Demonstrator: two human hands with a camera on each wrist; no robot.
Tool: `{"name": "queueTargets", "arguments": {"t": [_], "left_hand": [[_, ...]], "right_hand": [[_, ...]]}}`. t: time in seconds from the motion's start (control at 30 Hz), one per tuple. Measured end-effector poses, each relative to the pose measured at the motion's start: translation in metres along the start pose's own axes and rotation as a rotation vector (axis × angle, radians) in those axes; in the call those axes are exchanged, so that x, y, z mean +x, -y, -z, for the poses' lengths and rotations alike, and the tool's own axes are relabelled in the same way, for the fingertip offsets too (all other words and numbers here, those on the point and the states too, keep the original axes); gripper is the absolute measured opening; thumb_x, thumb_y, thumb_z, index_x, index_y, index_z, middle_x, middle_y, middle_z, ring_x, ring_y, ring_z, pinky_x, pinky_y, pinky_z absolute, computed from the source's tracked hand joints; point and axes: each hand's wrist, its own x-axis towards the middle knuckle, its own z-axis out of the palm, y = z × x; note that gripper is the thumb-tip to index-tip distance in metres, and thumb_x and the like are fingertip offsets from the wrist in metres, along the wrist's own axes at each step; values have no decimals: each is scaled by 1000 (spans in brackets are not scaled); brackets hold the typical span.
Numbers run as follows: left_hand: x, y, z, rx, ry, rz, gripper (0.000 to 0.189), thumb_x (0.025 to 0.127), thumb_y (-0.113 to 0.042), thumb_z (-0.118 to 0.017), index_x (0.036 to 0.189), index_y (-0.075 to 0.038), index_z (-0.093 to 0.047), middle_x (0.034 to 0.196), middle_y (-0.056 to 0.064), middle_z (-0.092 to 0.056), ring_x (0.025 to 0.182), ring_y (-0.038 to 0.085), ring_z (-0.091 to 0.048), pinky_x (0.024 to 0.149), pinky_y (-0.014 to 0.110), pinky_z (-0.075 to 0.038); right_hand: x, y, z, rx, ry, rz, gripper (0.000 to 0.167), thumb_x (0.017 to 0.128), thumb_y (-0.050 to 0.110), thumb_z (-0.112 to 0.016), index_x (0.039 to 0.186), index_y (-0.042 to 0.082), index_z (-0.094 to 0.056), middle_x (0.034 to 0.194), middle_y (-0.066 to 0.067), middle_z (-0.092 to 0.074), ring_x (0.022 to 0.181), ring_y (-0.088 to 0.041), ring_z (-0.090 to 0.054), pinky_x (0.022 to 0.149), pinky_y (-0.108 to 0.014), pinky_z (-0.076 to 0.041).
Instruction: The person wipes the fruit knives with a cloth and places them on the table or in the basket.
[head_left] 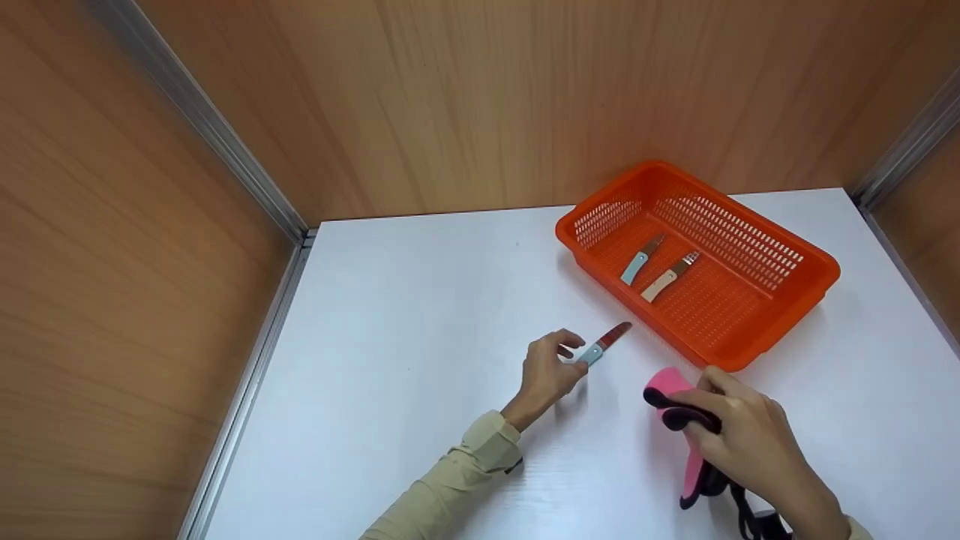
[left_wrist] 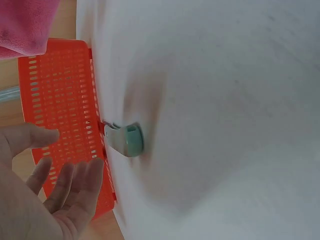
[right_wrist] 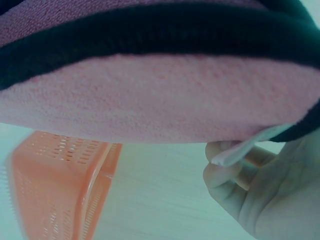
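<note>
A small knife (head_left: pixel 594 354) with a light blue handle and a reddish-looking blade is in front of the basket, its blade pointing toward it. My left hand (head_left: pixel 553 369) is at the handle end, thumb nearest. In the left wrist view, the fingers (left_wrist: pixel 92 185) are spread and loosely bent, with a gap between them and the knife's handle (left_wrist: pixel 131 141). My right hand (head_left: pixel 750 427) grips a folded pink cloth (head_left: pixel 670 380) with black edging. Seen from the right wrist, the cloth (right_wrist: pixel 150 100) hides much of the view, and a pale tag hangs by the fingers.
An orange perforated basket (head_left: pixel 795 262) stands at the back right. Inside lie a blue-handled knife (head_left: pixel 637 262) and a beige-handled fork (head_left: pixel 664 283). Wooden panels (head_left: pixel 480 105) border the white table (head_left: pixel 360 337). A black cable (head_left: pixel 742 510) hangs under the right wrist.
</note>
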Motion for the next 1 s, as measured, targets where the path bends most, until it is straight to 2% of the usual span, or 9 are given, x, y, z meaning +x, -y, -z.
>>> {"name": "queueTargets", "arguments": {"t": [0.3,0.6,0.83,1.0], "left_hand": [[-1,10,-5,91,19,15,35,68,-5,-80,101,-10,-69,96,3,-67,82,14,-61,64,22,-49],[-2,16,-11,198,37,18,38,68,-2,-81,102,-13,-69,94,-1,-64,82,13,-60,67,22,-49],[-2,19,-12,296,38,-1,35,69,1,-77,101,-10,-69,89,1,-64,79,11,-58,68,26,-52],[-1,22,-11,306,42,4,30,68,4,-71,95,-9,-69,84,0,-65,73,10,-56,65,26,-51]], "right_hand": [[-1,0,0,10,24,-13,27,66,-2,-80,89,10,-76,75,7,-46,60,-9,-46,48,-18,-46],[-1,-1,-1,7,39,-27,27,66,-1,-81,90,12,-76,75,7,-45,60,-9,-46,49,-17,-47],[-2,-2,-2,23,44,-37,29,67,0,-81,93,13,-76,75,8,-44,59,-8,-45,48,-16,-46],[-3,-2,-3,22,23,-25,29,66,-3,-79,91,12,-76,75,9,-44,60,-9,-45,47,-17,-46]]}}
